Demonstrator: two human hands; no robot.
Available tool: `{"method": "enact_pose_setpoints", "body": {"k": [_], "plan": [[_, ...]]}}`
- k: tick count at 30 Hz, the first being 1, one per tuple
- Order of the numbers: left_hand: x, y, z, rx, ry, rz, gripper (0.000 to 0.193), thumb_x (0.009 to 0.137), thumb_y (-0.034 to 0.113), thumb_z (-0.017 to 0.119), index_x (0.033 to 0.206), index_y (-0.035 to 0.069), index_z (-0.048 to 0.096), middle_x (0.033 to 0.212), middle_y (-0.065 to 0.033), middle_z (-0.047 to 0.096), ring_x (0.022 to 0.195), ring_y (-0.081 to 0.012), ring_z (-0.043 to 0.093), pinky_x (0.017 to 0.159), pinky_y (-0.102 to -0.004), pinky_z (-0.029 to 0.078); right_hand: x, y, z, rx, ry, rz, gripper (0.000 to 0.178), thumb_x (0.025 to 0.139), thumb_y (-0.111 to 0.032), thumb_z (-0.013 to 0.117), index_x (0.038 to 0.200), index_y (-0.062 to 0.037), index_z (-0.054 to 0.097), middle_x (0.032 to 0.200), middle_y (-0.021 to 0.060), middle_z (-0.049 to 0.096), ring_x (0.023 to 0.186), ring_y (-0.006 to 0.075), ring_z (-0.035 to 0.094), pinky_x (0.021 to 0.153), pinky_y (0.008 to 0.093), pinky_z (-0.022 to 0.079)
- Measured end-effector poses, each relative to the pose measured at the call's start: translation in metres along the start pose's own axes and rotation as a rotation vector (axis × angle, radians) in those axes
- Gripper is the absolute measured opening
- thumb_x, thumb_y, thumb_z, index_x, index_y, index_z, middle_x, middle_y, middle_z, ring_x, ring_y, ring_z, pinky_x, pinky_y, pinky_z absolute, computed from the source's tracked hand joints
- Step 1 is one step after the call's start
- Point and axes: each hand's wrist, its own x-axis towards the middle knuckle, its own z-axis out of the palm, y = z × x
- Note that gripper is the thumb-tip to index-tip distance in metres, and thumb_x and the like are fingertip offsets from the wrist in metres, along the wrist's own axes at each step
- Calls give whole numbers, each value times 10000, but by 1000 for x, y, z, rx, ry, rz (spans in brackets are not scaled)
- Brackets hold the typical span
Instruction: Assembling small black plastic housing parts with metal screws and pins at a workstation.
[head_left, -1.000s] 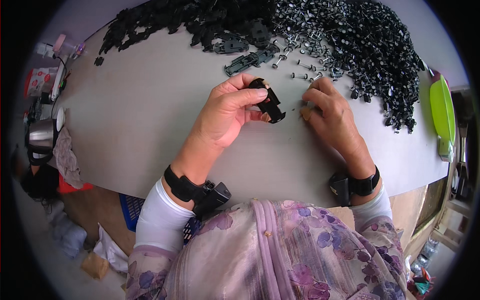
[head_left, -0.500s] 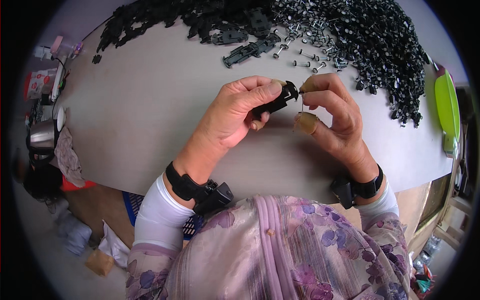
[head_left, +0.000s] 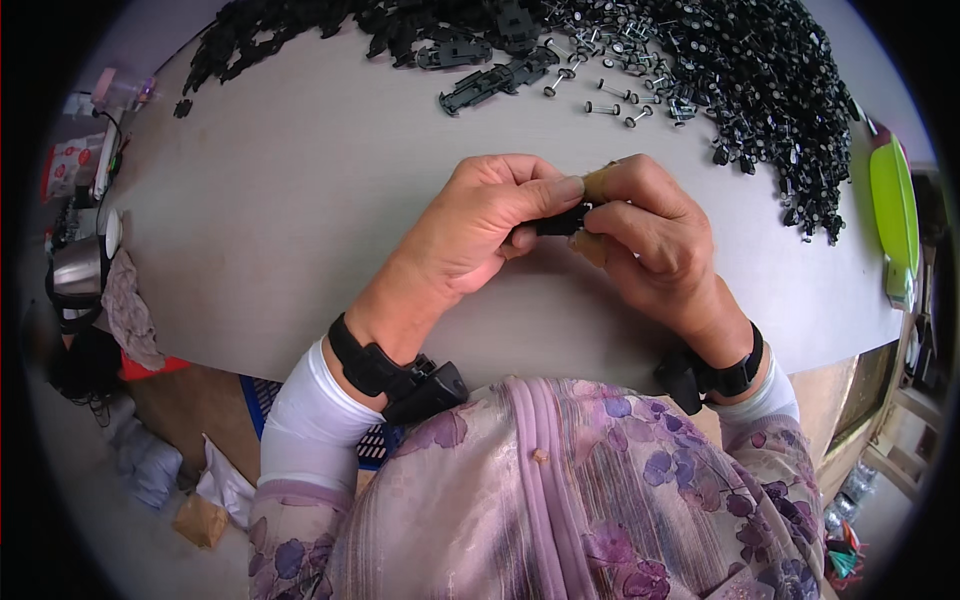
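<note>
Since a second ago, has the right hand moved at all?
Yes. The right hand has come left, away from the heap of small black parts at the table's far right, and now meets the left hand on the small black piece.

We see a pale grey bench (head_left: 280, 220) under soft, even light, its rounded edge curving toward us. Below its left side, the floor (head_left: 120, 530) holds crumpled bags and a blue crate (head_left: 262, 398); wooden furniture (head_left: 880, 440) stands at right.
</note>
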Motion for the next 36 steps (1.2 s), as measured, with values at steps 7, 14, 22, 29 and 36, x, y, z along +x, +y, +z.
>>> {"method": "enact_pose_setpoints", "body": {"k": [7,14,22,29,36], "plan": [[-1,2,-1,5,-50,-5,182,869,206,714,783,57,654,708,24,598,520,-23,410,441,-165,290,-4,-3,-2,107,-7,30,264,620,25,744,825,-41,593,862,81,545,741,247,578,597,323,491],[4,4,-5,223,86,111,203,854,214,733,825,23,671,689,-16,628,495,-46,503,427,-175,375,-5,48,-36,-1,141,291,209,770,23,664,971,-5,611,968,83,609,804,201,603,702,292,499],[7,0,-8,178,117,137,217,906,216,664,986,15,651,827,-81,669,590,-133,634,462,-227,480,-6,82,-52,-448,-83,228,133,683,60,638,790,-12,603,806,77,540,846,283,552,709,365,471],[10,2,-6,168,71,179,267,884,97,645,1108,-47,626,852,-79,656,620,-119,634,524,-208,504,-9,72,-42,-274,-89,214,123,712,46,647,823,6,613,822,108,557,783,308,582,664,375,482],[8,4,-5,252,115,128,310,851,61,651,1123,-82,606,854,-95,652,608,-121,630,528,-215,512,-7,49,-42,221,2,789,144,852,-121,685,903,5,640,729,27,599,628,72,541,570,248,447]]}}
